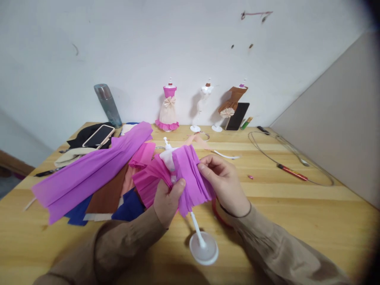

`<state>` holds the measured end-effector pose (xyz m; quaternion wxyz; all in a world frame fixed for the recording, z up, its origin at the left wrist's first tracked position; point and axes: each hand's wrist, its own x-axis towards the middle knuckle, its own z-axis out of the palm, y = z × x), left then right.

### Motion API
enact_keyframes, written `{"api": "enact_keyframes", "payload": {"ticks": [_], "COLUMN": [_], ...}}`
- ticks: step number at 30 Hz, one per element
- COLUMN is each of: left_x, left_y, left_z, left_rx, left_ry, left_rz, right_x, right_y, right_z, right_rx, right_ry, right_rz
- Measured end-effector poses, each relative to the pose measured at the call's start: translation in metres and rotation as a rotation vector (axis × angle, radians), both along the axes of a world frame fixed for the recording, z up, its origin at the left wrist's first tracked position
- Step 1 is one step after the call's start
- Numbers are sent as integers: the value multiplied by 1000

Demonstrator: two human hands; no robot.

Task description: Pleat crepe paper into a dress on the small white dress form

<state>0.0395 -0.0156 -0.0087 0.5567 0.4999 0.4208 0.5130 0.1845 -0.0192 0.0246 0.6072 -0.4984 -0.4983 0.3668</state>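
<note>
A small white dress form (168, 155) on a round stand base (204, 247) leans in front of me, its stand tilted. Pleated purple crepe paper (190, 174) lies across its body. My right hand (222, 182) pinches the right edge of this paper between thumb and fingers. At the lower left side, my left hand (168, 200) is closed round the form, its thumb pressing on the purple paper. Pink pleated crepe paper (147, 180) fans out left of the form, touching it. The fingers of my left hand are mostly hidden behind the paper.
Left lies a pile with a long purple crepe strip (95, 174), brown paper (108, 190), blue paper (130, 206) and a phone (99, 136). Dressed forms in pink (170, 105) and brown (237, 97), and a bare one (204, 103), stand behind. A red-handled tool (292, 172) with cable lies right.
</note>
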Motion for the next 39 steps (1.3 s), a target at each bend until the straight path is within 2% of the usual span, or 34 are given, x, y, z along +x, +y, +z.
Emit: {"api": "enact_keyframes", "payload": {"ticks": [5,9,12,15,23,26,31,39], "left_x": [0,1,1,1,2,2,2,2], "left_y": [0,-1,-1,-2,-1,-1,-2,-1], "left_z": [-2,-2,-3,-5,-5,-3,-5,-2], "left_rx": [35,8,3,-10,-30,-30,-21,36], "left_ry": [-22,-29,-16,-24,-38,-47,-23,22], "left_rz": [-40,-39,-40,-43,-56,-49,-66,-89], "right_x": [-5,-5,-6,-9,-9,-4,-5,-11], "right_y": [-5,-9,-12,-16,-16,-14,-14,-22], "right_z": [1,1,1,1,1,1,-1,4], "right_rx": [-16,45,188,335,516,443,144,214], "right_ry": [-119,-251,-457,-624,-816,-748,-438,-581], "right_rz": [117,-1,-97,-120,-174,-172,-31,-13]}}
